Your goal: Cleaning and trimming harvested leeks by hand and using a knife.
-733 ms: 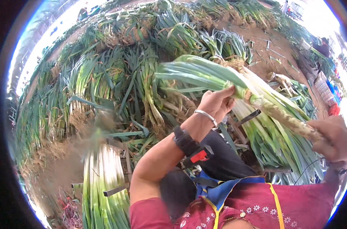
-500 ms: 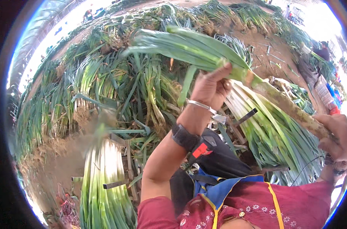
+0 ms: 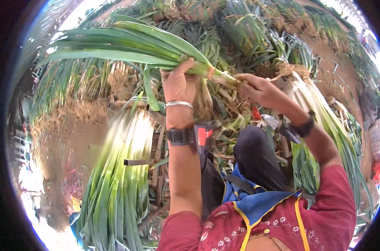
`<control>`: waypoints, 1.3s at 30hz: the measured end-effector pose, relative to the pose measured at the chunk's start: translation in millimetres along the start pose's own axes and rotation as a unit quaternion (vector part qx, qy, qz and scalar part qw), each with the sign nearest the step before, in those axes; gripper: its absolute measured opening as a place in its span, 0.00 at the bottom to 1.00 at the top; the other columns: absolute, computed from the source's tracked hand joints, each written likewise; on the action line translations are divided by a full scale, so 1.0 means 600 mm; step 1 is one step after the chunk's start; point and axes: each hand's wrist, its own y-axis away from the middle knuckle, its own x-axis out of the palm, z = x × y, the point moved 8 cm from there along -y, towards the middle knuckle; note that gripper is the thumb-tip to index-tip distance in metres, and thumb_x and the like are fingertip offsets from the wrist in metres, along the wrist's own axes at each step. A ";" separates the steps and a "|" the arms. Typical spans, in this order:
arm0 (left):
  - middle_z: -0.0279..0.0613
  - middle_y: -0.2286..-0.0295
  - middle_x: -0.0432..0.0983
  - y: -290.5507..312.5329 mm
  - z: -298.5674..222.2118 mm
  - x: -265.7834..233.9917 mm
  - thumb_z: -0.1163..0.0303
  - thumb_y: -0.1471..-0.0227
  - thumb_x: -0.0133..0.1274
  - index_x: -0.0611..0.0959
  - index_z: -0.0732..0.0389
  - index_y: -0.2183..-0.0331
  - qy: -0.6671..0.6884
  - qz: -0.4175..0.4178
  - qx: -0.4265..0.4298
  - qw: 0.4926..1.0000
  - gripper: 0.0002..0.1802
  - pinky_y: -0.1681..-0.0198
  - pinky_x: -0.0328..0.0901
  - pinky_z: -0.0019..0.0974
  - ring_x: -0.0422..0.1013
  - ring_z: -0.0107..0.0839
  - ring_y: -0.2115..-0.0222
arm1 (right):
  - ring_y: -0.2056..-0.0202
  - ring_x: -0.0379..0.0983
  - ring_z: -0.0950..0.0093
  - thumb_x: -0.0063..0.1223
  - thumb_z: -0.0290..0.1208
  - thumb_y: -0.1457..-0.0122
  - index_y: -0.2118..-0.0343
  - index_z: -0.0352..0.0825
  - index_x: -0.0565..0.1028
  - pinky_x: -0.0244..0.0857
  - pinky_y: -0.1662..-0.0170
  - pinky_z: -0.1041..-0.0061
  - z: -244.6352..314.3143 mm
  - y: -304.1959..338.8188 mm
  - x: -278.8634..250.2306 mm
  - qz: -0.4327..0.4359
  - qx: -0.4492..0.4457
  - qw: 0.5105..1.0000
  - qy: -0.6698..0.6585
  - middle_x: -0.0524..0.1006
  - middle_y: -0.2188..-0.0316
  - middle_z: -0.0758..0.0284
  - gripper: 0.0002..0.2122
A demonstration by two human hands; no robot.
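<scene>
My left hand (image 3: 178, 85) grips a long leek (image 3: 131, 44) at the base of its broad green leaves, which fan out to the upper left. My right hand (image 3: 259, 88) holds the same leek at its pale root end, just right of the left hand. A silver bangle and a black wrist strap with a red device sit on my left forearm. A dark strap circles my right wrist.
A tied bundle of leeks (image 3: 117, 184) lies at the lower left on wooden slats. Another bundle (image 3: 319, 125) lies at the right. Rows of leeks with earthy roots (image 3: 223, 25) fill the ground beyond. Bare soil (image 3: 66, 134) shows at left.
Both hands swung the leek leftward and up across the view. My right hand moved in from the far right edge toward the middle, close to my left hand.
</scene>
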 end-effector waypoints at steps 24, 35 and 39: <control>0.38 0.68 0.75 -0.023 -0.087 -0.163 0.86 0.65 0.56 0.77 0.63 0.63 -0.092 -0.100 0.117 0.984 0.21 0.63 0.67 0.36 0.71 0.32 0.68 | 0.63 0.68 0.84 0.59 0.24 0.49 0.56 0.28 0.69 0.64 0.59 0.82 0.021 -0.250 0.235 0.043 -0.114 0.946 -0.301 0.72 0.65 0.70 0.17; 0.40 0.69 0.74 -0.020 -0.083 -0.188 0.79 0.62 0.55 0.77 0.66 0.65 -0.098 -0.113 0.021 0.989 0.16 0.60 0.66 0.40 0.71 0.36 0.68 | 0.66 0.70 0.84 0.54 0.24 0.44 0.61 0.28 0.69 0.67 0.63 0.80 0.044 -0.220 0.237 0.129 -0.163 0.926 -0.315 0.70 0.69 0.72 0.09; 0.40 0.75 0.74 -0.029 -0.077 -0.192 0.79 0.64 0.54 0.79 0.66 0.71 -0.140 -0.141 0.012 0.980 0.10 0.68 0.67 0.38 0.71 0.35 0.73 | 0.69 0.69 0.84 0.55 0.25 0.44 0.63 0.28 0.71 0.64 0.65 0.83 0.030 -0.213 0.227 0.107 -0.177 0.919 -0.335 0.72 0.72 0.71 0.09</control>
